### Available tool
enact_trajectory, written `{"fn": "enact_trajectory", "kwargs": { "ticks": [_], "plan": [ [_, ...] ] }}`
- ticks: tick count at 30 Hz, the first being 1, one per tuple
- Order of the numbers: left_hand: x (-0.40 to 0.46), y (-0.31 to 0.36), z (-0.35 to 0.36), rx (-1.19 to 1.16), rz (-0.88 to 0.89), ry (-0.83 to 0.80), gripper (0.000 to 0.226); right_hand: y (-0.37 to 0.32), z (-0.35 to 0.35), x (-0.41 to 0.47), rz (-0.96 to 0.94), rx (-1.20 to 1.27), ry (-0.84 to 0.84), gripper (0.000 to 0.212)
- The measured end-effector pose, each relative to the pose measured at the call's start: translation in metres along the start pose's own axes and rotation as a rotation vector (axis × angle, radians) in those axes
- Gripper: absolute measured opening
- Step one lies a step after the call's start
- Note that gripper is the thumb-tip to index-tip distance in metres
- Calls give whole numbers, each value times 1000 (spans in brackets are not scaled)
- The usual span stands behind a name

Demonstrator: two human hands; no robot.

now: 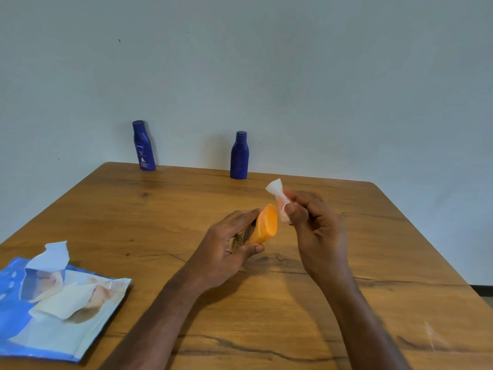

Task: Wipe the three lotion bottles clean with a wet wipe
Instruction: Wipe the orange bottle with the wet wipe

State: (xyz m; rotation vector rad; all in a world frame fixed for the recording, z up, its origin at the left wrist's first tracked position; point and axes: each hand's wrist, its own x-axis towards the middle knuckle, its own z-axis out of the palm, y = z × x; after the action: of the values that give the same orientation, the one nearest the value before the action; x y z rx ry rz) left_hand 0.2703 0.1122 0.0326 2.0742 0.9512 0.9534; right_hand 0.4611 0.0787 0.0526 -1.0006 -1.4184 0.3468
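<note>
Orange bottle (262, 225) gripped in the left hand (229, 249), lifted off the table (346, 289) and tilted, flat base turned toward the right hand (317, 231). Fingers curled over the top of the bottle, thumb pressed underneath, label partly hidden in the palm. Wet wipe (278, 200) pinched between thumb and fingertips of the right hand, bunched small, one white corner sticking up; held just beside the orange base, touching or not cannot be told. Two dark blue bottles upright at the far edge of the wood, close to the pale wall (266, 62): labelled blue bottle (144, 146) on the left, plain blue bottle (239, 156) nearer the middle, well apart from each other and from both hands. Blue wipe pack (53, 311) flat at the near left corner, flap peeled up, a white sheet poking out of the opening.
</note>
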Motion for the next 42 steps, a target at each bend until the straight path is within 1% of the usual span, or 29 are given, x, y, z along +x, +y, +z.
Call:
{"fn": "enact_trajectory", "kwargs": {
  "ticks": [3, 6, 8, 11, 13, 14, 15, 16, 18, 20, 22, 23, 24, 25, 27, 28, 30, 32, 34, 37, 39, 42],
  "plan": [
    [1, -3, 0, -4, 31, 15, 58, 0, 3, -3, -174, -222, -145, 26],
    [1, -5, -1, -5, 35, 24, 48, -1, 3, -4, -238, -258, -204, 24],
    [1, -3, 0, -20, 20, 11, 47, 0, 3, -4, -217, -275, -181, 23],
    [2, -3, 4, -84, -37, -31, 51, 4, 3, 1, -104, -291, -64, 20],
    [1, -2, 3, -296, -112, -58, 45, 8, 1, 2, 15, -252, -9, 18],
    [1, -1, 1, -452, -165, -58, 42, 10, 0, 2, 114, -188, 13, 17],
    [0, 0, 0, -602, -227, -55, 39, 10, -1, 1, 241, -69, 41, 17],
    [-1, 1, -2, -717, -289, -46, 40, 9, -2, 1, 373, 107, 69, 17],
    [-2, 1, -2, -834, -375, -30, 45, 4, -2, 2, 584, 486, 117, 20],
    [-1, 0, -1, -870, -419, -30, 47, 1, -3, 5, 680, 706, 140, 23],
    [-1, 0, 1, -887, -439, -26, 47, 2, -2, 5, 700, 759, 119, 28],
    [-1, 0, 1, -886, -441, -21, 46, 3, -1, 4, 681, 713, 102, 29],
    [0, 0, 3, -881, -440, -17, 45, 5, 0, 3, 633, 596, 88, 29],
    [0, 0, 4, -877, -435, -13, 43, 6, 2, 1, 554, 411, 80, 29],
    [0, -1, 6, -912, -418, -4, 41, 9, 4, -2, 318, -9, 77, 26],
    [0, -1, 7, -953, -417, 4, 41, 9, 6, -3, 197, -166, 68, 26],
    [0, -3, 9, -1023, -410, 11, 40, 9, 10, -8, 27, -370, 46, 27],
    [0, -5, 11, -1040, -382, 1, 40, 10, 16, -13, -38, -486, 1, 26],
    [-1, -3, 13, -1041, -360, -10, 41, 10, 22, -17, -58, -541, -29, 26],
    [-1, 0, 14, -1027, -352, 11, 41, 8, 30, -17, -99, -581, -1, 25],
    [-1, -1, 15, -1008, -343, 21, 41, 7, 35, -17, -164, -593, 17, 24],
    [-1, -1, 16, -940, -343, -16, 41, 4, 41, -17, -251, -613, -8, 24]
  ]
}}
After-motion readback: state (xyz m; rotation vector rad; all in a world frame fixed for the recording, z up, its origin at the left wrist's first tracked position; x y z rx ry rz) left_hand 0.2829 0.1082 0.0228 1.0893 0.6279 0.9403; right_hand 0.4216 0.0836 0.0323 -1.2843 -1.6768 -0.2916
